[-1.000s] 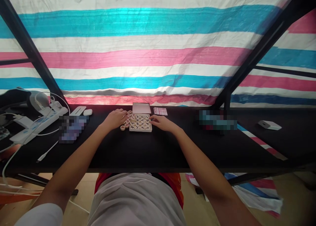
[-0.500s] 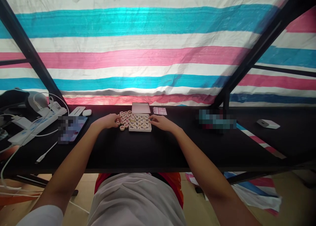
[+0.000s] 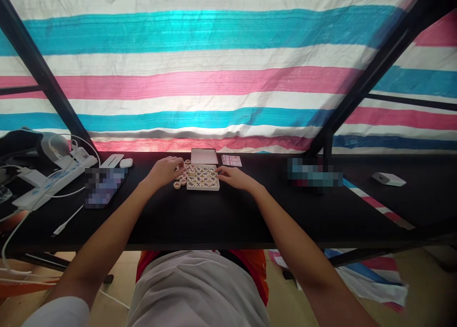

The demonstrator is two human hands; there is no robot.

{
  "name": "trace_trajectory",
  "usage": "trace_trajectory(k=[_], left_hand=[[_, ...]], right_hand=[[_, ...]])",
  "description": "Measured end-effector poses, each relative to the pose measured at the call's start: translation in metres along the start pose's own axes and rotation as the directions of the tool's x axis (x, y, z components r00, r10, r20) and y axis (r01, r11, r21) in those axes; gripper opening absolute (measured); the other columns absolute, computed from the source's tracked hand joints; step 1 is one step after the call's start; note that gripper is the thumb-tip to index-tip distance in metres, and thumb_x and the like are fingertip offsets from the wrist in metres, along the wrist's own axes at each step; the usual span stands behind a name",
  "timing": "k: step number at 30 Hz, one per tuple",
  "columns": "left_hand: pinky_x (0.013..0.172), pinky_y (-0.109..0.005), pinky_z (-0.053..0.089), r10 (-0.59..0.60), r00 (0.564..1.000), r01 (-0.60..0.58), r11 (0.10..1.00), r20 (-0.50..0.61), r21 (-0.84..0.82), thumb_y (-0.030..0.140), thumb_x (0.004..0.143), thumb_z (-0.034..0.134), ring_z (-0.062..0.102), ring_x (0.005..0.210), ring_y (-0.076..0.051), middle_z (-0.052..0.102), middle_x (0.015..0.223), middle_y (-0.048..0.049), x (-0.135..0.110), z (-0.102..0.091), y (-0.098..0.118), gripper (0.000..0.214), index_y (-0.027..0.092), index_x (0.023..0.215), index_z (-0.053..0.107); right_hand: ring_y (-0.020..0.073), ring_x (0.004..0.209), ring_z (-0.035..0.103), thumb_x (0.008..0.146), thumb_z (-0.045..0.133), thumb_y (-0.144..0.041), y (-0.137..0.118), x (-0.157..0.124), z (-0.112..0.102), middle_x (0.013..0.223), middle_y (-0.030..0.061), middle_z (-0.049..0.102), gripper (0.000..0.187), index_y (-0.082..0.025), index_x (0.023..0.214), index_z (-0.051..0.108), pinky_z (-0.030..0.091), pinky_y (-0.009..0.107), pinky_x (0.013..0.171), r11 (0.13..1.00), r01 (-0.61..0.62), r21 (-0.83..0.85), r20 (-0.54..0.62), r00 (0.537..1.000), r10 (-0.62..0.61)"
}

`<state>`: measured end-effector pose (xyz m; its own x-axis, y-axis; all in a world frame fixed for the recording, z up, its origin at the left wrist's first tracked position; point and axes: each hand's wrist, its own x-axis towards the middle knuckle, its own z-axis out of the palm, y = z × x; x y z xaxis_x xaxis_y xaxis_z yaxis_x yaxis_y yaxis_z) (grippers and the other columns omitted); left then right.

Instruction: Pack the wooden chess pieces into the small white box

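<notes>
Chinese chess pieces [image 3: 177, 185], round and pale with red characters, lie loose left of a shallow white box [image 3: 203, 187]. Inside the box, rows of pieces [image 3: 205, 178] with dark characters stand close together, and one or two with red characters show at its far left corner. Over the loose pieces, beside the box's left edge, my left hand [image 3: 166, 171] has its fingers pinched on a piece that they mostly hide. My right hand [image 3: 233, 177] grips the box's right edge with bent fingers and thumb. Behind the box lies its pale lid [image 3: 203, 156].
Pink-and-white printed paper [image 3: 231, 161] lies behind my right hand. To the left are a blurred phone [image 3: 106, 188], a white cable [image 3: 67, 221], a small white case [image 3: 126, 163] and a power strip [image 3: 53, 184]. A white adapter [image 3: 388, 179] sits far right on the black table [image 3: 228, 222].
My left hand has moved right, from the left side of the loose pieces to the box's left edge. My right hand stays at the box's right edge.
</notes>
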<state>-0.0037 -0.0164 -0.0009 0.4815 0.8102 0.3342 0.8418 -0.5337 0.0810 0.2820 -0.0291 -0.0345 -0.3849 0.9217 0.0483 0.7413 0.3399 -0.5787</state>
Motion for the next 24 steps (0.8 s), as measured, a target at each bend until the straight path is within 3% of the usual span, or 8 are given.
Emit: trace_trajectory(k=[2,4,7,10,19,21,24], left_hand=[[0.077,-0.026,0.042,0.121,0.992,-0.122,0.991,-0.028,-0.058,0.041,0.088,0.047,0.059,0.087,-0.018,0.066,0.089,-0.0030,0.000,0.009,0.011,0.025,0.021,0.088,0.062],[0.080,-0.027,0.042,0.226,0.974,-0.223,0.972,0.028,-0.069,0.038,0.089,0.048,0.059,0.090,-0.018,0.067,0.090,-0.0033,0.000,0.019,0.018,0.024,0.020,0.085,0.063],[0.080,-0.028,0.043,0.271,0.957,-0.268,0.962,0.098,-0.044,0.035,0.091,0.046,0.059,0.088,-0.019,0.067,0.087,-0.0044,0.000,0.028,0.018,0.027,0.019,0.084,0.066],[0.083,-0.031,0.043,0.277,0.958,-0.279,0.960,0.080,0.025,0.034,0.091,0.045,0.058,0.090,-0.020,0.066,0.089,-0.0061,-0.001,0.028,0.015,0.028,0.017,0.085,0.067],[0.086,-0.031,0.044,0.202,0.979,-0.205,0.974,0.042,0.093,0.035,0.091,0.044,0.058,0.093,-0.020,0.064,0.089,-0.0065,-0.003,0.026,0.018,0.030,0.018,0.083,0.067],[0.083,-0.029,0.045,0.138,0.990,-0.139,0.987,0.019,0.075,0.036,0.092,0.041,0.058,0.092,-0.019,0.064,0.090,-0.0061,-0.001,0.021,0.013,0.031,0.018,0.087,0.066],[0.077,-0.026,0.045,-0.055,0.998,0.056,0.996,-0.027,0.070,0.036,0.093,0.035,0.058,0.093,-0.019,0.064,0.093,-0.0068,0.001,0.012,-0.006,0.034,0.019,0.096,0.064]], right_hand=[[0.0165,0.078,0.059,0.088,0.050,-0.038,-0.001,0.000,0.000,0.090,0.0035,0.068,0.031,-0.021,0.112,0.060,0.043,0.027,0.072,1.000,-0.002,-0.002,0.001,1.000,0.002],[0.0165,0.078,0.059,0.089,0.049,-0.038,-0.001,0.000,0.000,0.090,0.0035,0.068,0.031,-0.021,0.112,0.060,0.043,0.027,0.072,1.000,-0.002,-0.002,0.001,1.000,0.002],[0.0166,0.079,0.059,0.089,0.049,-0.038,-0.002,0.000,0.000,0.091,0.0039,0.068,0.031,-0.021,0.112,0.060,0.044,0.027,0.073,1.000,-0.003,-0.003,0.002,1.000,0.003],[0.0166,0.080,0.059,0.089,0.050,-0.038,-0.001,0.000,0.000,0.092,0.0041,0.069,0.031,-0.021,0.112,0.060,0.044,0.027,0.074,1.000,0.001,0.002,0.000,1.000,-0.001],[0.0164,0.080,0.060,0.088,0.050,-0.037,0.001,0.001,0.001,0.092,0.0040,0.069,0.031,-0.021,0.112,0.060,0.044,0.027,0.075,1.000,-0.003,0.012,-0.001,1.000,0.004],[0.0164,0.079,0.060,0.088,0.050,-0.038,0.002,0.002,0.002,0.091,0.0035,0.069,0.031,-0.021,0.112,0.060,0.044,0.027,0.074,1.000,0.000,0.006,-0.003,1.000,0.000],[0.0164,0.078,0.059,0.088,0.050,-0.040,0.003,0.002,0.002,0.090,0.0033,0.068,0.031,-0.022,0.112,0.060,0.044,0.028,0.074,1.000,0.005,0.003,-0.001,1.000,-0.005]])
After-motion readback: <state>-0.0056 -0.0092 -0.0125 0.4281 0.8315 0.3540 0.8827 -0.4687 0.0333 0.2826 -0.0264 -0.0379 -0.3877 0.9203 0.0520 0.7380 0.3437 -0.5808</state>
